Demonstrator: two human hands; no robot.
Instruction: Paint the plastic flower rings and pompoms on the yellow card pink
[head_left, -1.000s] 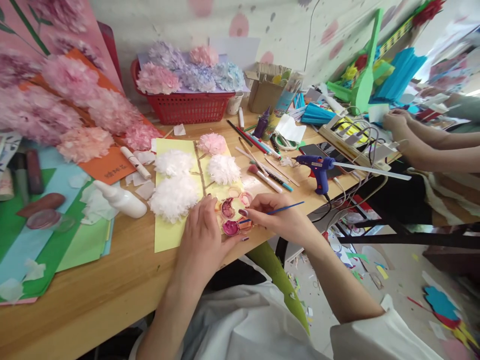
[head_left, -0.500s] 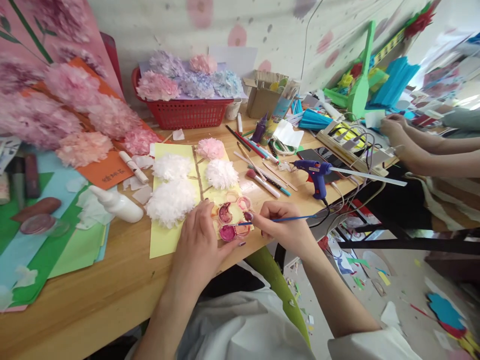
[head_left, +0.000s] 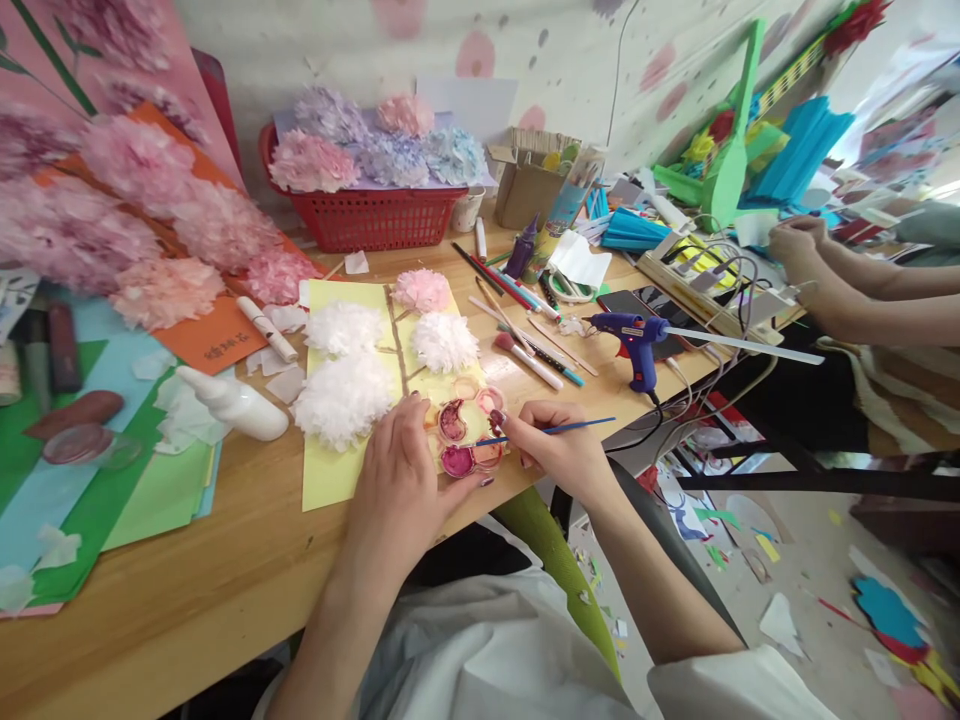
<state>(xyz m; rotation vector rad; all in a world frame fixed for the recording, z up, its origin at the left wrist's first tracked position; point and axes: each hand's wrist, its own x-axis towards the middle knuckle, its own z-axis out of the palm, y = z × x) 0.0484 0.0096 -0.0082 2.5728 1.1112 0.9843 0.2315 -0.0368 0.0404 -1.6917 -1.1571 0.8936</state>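
Observation:
My left hand (head_left: 401, 465) grips the near left edge of a flower-shaped makeup palette (head_left: 471, 428) with round pans of pink, magenta and peach powder. A thin blue paintbrush (head_left: 581, 426) is pinched in my right hand (head_left: 559, 445), its tip over the magenta pan at the palette's near side. Beneath and behind the palette lies a yellow card (head_left: 330, 480). It bears fluffy white paper flowers (head_left: 343, 400), a pink flower (head_left: 421, 290) and a brown stem (head_left: 398, 345).
A glue bottle (head_left: 232, 405) lies left of the card. Pens and a makeup brush (head_left: 529, 362) lie beyond my right hand, near a blue glue gun (head_left: 636, 345). A red basket (head_left: 382, 222) of paper flowers stands behind. At right, another person's hands (head_left: 799, 245) hold paper beside a power strip (head_left: 705, 290).
The paintbrush has tilted slightly, its back end now a little higher and nearer. My left hand stays on the palette. The whole view has shifted slightly.

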